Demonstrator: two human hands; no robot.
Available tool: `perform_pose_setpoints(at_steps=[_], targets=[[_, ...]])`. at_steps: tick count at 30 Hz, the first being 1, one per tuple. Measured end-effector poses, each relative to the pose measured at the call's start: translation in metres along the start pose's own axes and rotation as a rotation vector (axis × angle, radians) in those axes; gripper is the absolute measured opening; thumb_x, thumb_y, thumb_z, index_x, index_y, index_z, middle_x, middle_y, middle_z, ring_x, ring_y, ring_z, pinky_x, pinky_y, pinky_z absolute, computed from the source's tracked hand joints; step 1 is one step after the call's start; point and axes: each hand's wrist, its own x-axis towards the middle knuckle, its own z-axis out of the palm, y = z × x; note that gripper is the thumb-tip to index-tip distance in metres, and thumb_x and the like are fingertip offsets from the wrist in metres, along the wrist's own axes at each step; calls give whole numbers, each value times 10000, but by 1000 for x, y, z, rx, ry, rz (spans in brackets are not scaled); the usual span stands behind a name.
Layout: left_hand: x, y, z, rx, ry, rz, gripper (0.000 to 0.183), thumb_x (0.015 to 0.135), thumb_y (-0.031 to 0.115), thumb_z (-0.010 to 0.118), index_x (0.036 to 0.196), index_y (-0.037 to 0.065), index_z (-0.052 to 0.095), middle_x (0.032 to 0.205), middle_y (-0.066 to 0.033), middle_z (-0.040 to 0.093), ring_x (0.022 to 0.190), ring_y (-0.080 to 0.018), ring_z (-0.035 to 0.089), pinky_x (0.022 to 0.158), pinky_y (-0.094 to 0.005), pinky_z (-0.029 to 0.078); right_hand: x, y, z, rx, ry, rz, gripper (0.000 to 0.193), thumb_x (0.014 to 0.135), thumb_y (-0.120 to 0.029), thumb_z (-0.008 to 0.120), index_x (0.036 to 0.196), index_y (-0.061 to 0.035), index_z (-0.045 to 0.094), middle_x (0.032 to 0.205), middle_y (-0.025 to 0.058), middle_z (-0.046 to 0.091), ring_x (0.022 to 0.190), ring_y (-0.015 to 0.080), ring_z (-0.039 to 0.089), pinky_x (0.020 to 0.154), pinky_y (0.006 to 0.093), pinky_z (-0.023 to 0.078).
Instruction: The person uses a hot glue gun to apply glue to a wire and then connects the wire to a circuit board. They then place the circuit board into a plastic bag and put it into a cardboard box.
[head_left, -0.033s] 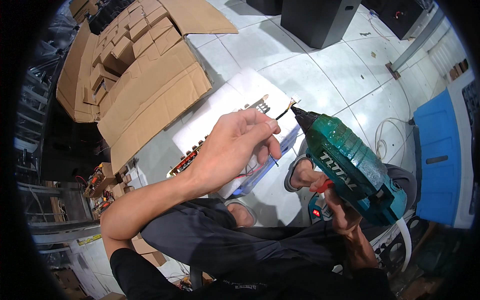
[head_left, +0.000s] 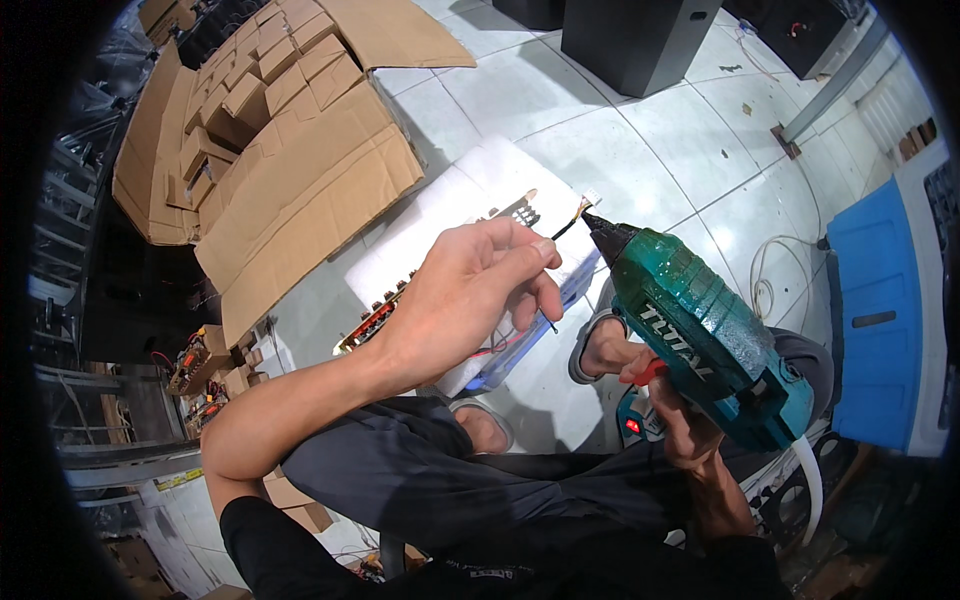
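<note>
Between its thumb and fingers, my left hand [head_left: 465, 290] pinches a thin black-sleeved cable [head_left: 566, 229]. Coloured wires fan out at the cable's end into a small white connector [head_left: 591, 197]. My right hand [head_left: 682, 415] is wrapped round the handle of a teal glue gun [head_left: 690, 300], its finger at the red trigger [head_left: 645, 371]. The gun's black nozzle [head_left: 603, 232] points up at the wires just below the connector; whether it touches them I cannot tell. Beneath my left hand, partly hidden, a circuit board [head_left: 378, 318] with components lies on a white foam block [head_left: 470, 185].
A large open carton [head_left: 330, 170] full of small brown boxes stands at the left. Black cabinets [head_left: 635, 45] stand on the tiled floor ahead. To the right is a blue and white container [head_left: 878, 310]. A white glue stick [head_left: 812, 490] curves from the gun's rear.
</note>
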Motion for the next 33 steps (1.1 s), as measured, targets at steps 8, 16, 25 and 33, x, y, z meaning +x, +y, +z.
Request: perform_pose_setpoints(at_steps=[8, 16, 25, 33], targets=[[0, 7, -1, 6, -16, 8, 231, 1044, 192, 493, 1010, -22, 575, 781, -157, 702, 589, -79, 513, 596, -215, 431, 1, 10, -3, -403, -26, -139, 193, 955, -57, 505, 1020, 89, 613, 845, 181, 654, 764, 271, 675, 722, 400, 559], [0, 6, -2, 3, -22, 11, 240, 1044, 196, 492, 1003, -30, 562, 782, -172, 701, 594, -81, 520, 598, -216, 434, 7, 3, 1, -27, 56, -138, 185, 961, -17, 482, 1037, 95, 608, 853, 186, 659, 769, 272, 675, 734, 406, 554], [0, 5, -2, 8, -28, 5, 235, 1042, 185, 492, 1001, -35, 564, 786, -173, 703, 599, -83, 526, 594, -214, 437, 9, -2, 2, 140, 51, -68, 195, 945, 5, 476, 1069, 100, 594, 881, 202, 658, 796, 278, 676, 741, 411, 552], [0, 6, -1, -1, -27, 5, 227, 1041, 184, 492, 1006, -33, 550, 790, -183, 702, 595, -84, 528, 592, -213, 436, 11, 1, 0, 151, 33, -99, 212, 946, -19, 488, 1091, 104, 584, 875, 199, 654, 783, 278, 672, 737, 414, 554]])
